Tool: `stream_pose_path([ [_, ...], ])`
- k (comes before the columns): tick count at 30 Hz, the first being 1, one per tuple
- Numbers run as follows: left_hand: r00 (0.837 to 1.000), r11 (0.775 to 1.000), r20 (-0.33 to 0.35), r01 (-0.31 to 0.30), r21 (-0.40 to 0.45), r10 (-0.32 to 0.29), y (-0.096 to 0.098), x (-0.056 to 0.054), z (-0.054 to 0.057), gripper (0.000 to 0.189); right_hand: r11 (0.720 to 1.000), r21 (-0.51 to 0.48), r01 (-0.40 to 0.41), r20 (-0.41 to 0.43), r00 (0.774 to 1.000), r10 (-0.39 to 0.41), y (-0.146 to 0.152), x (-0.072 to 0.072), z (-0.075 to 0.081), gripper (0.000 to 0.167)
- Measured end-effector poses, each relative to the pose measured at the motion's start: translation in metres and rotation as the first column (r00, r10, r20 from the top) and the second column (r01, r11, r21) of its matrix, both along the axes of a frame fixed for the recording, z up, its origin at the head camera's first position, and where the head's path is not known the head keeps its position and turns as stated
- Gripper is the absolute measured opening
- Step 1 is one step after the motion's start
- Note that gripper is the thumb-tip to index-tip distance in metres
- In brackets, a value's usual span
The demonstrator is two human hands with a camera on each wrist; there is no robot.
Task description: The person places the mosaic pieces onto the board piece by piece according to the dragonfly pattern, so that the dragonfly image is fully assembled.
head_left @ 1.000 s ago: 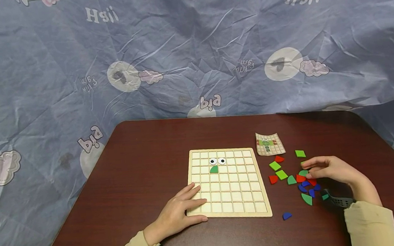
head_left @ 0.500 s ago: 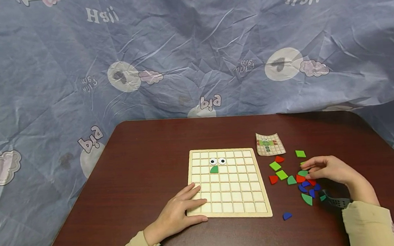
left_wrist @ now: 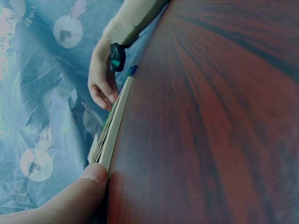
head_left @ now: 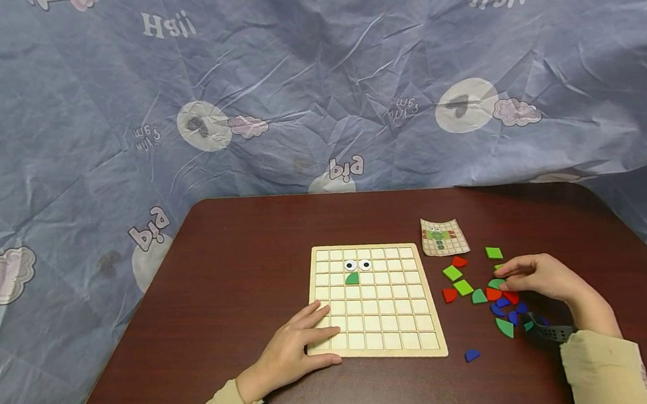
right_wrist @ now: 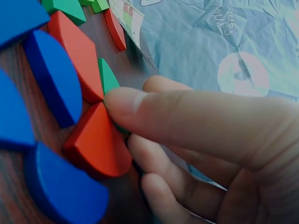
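A pale wooden grid board (head_left: 370, 305) lies on the table in the head view. It bears two googly-eye pieces (head_left: 357, 265) and a green quarter-circle piece (head_left: 352, 278). My left hand (head_left: 293, 348) rests on its left edge, fingers spread; the left wrist view shows the thumb (left_wrist: 95, 173) against the board's side. Over the loose pieces at the right, my right hand (head_left: 544, 278) pinches another green quarter-circle block (right_wrist: 108, 77) between thumb and fingers. The thumb partly covers that block. Red blocks (right_wrist: 100, 142) and blue blocks (right_wrist: 51, 77) lie right beside the fingertips.
A small pattern card (head_left: 444, 237) lies beyond the board's right side. Lime-green squares (head_left: 463, 287), red pieces (head_left: 450, 295) and more green pieces (head_left: 505, 327) are scattered before the right hand. One blue piece (head_left: 472, 355) lies apart, nearer the front. A patterned cloth (head_left: 313, 99) hangs behind the table.
My right hand and wrist shift slightly left, and the green block at its fingertips moves a little left too. The left hand and the board stay put.
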State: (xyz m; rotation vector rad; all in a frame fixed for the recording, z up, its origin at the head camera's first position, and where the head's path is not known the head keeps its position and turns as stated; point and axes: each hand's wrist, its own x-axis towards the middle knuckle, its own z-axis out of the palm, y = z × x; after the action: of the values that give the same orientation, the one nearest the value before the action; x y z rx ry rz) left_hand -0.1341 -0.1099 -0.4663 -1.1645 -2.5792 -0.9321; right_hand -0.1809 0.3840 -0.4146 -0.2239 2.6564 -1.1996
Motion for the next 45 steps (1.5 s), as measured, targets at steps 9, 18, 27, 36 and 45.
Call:
stream_pose_path([
  [9, 1.0, 1.0, 0.006, 0.0, -0.002, 0.0, 0.0, 0.0, 0.0, 0.047, 0.999, 0.047, -0.014, -0.027, 1.0, 0.015, -0.003, -0.002, -0.002, 0.027],
  [18, 1.0, 1.0, 0.006, -0.002, -0.002, 0.002, 0.0, 0.0, 0.0, 0.046, 0.999, 0.03, -0.016, -0.027, 0.999, 0.016, -0.004, -0.002, -0.003, 0.029],
  [27, 1.0, 1.0, 0.01, -0.002, -0.003, 0.002, -0.001, 0.001, -0.001, 0.047, 0.996, -0.082, -0.03, 0.021, 0.999, 0.032, 0.0, -0.002, -0.002, 0.038],
  [36, 1.0, 1.0, 0.004, -0.004, 0.005, 0.004, 0.0, 0.0, -0.001, 0.047, 0.998, -0.058, -0.016, 0.038, 0.999, 0.018, -0.001, -0.001, 0.001, 0.039],
  [45, 1.0, 1.0, 0.011, -0.005, 0.003, 0.005, 0.0, 0.0, -0.001, 0.048, 1.0, -0.018, 0.022, -0.06, 0.998, -0.023, -0.011, 0.0, 0.011, 0.039],
])
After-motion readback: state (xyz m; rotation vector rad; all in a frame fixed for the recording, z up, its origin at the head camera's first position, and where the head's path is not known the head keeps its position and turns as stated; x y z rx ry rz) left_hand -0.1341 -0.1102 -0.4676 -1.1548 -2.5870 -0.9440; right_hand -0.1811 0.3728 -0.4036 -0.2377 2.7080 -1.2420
